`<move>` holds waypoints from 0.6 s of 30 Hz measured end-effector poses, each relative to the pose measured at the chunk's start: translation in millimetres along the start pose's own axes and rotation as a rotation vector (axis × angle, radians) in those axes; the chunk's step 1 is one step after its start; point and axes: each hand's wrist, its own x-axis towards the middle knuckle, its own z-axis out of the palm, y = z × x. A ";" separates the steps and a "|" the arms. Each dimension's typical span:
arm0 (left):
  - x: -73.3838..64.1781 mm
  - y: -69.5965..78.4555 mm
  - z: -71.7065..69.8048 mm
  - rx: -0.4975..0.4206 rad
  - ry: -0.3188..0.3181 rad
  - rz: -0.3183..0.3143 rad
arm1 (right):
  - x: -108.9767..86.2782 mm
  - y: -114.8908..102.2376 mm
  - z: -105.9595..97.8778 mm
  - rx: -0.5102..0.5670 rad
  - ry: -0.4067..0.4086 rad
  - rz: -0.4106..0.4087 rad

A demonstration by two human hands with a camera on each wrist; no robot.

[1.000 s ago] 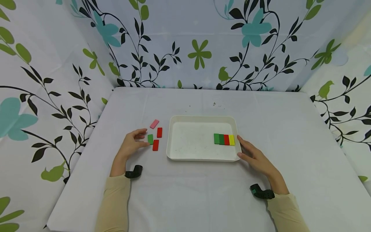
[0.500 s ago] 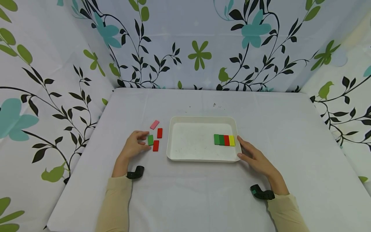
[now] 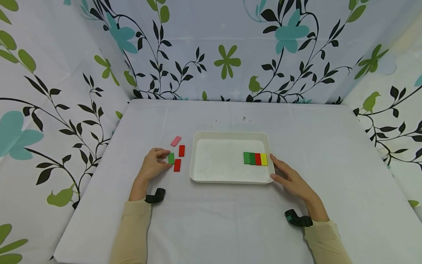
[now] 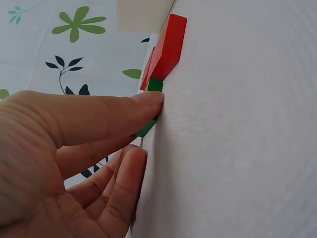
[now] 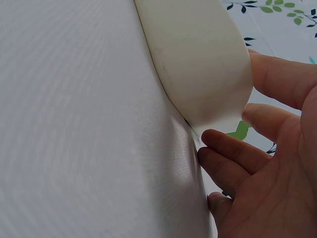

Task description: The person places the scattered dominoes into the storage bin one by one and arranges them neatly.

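Observation:
My left hand (image 3: 152,165) pinches a small green block (image 3: 171,158), thumb at its near end and index finger at its far end. In the left wrist view the thumb covers part of this green block (image 4: 155,85), which lies low by the tablecloth. Two red blocks (image 3: 177,165) and a pink block (image 3: 176,141) lie close by. My right hand (image 3: 291,179) has its thumb and index fingertips against the right edge of a white tray (image 3: 217,157), the other fingers relaxed. Inside the tray, two green blocks (image 3: 249,158), a red block (image 3: 258,159) and a yellow block (image 3: 264,159) stand side by side.
A white cloth covers the table (image 3: 211,220). Patterned curtains (image 3: 227,36) hang behind it and at both sides. Small dark specks (image 3: 244,118) dot the cloth beyond the tray. Each wrist wears a black camera (image 3: 156,195).
My left hand has shifted slightly right, its thumb and index finger coming to the ends of the green block. My right hand and the tray have stayed put.

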 end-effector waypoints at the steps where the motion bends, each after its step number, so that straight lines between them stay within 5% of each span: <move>1: 0.0 0.0 0.1 0.001 0.001 -0.005 | 0.0 0.1 -0.1 0.000 0.000 0.002; 18: -1.6 2.4 -0.5 -0.031 0.035 -0.021 | 0.2 -0.2 0.0 -0.001 0.003 0.010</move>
